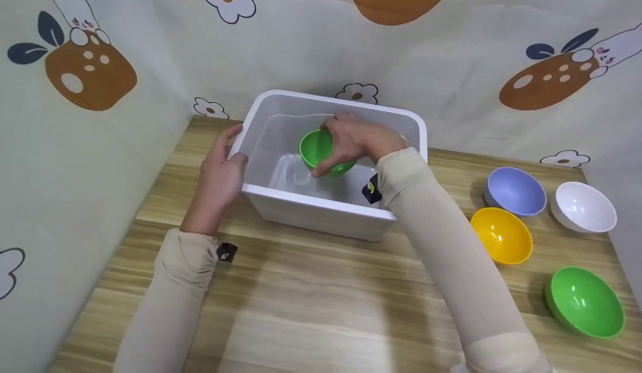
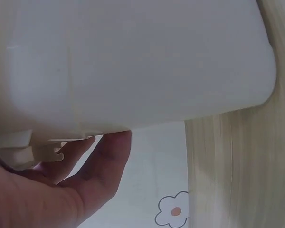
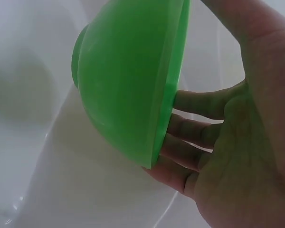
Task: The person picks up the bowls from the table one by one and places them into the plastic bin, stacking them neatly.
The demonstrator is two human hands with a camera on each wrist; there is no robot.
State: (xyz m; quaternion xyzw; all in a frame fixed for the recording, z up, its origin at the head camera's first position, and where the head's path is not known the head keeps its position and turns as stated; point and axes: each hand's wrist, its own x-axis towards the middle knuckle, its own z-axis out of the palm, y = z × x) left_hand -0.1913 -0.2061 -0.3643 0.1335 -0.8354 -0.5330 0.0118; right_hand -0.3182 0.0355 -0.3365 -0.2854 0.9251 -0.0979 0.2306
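A white rectangular plastic bin (image 1: 321, 199) stands on the wooden table near the back wall. My left hand (image 1: 220, 178) grips its left rim, thumb over the edge; in the left wrist view its fingers (image 2: 111, 159) reach along the outside of the bin wall (image 2: 147, 61). Inside the bin, my right hand (image 1: 354, 137) holds a green bowl (image 1: 312, 147) by its rim. The right wrist view shows that bowl (image 3: 123, 80) tilted on its side, fingers (image 3: 199, 102) behind the rim, the bin's inner wall around it.
To the right on the table (image 1: 310, 290) sit a blue bowl (image 1: 515, 191), a white bowl (image 1: 584, 207), a yellow bowl (image 1: 502, 235) and a larger green bowl (image 1: 585, 303). A patterned backdrop (image 1: 455, 67) rises behind and at both sides.
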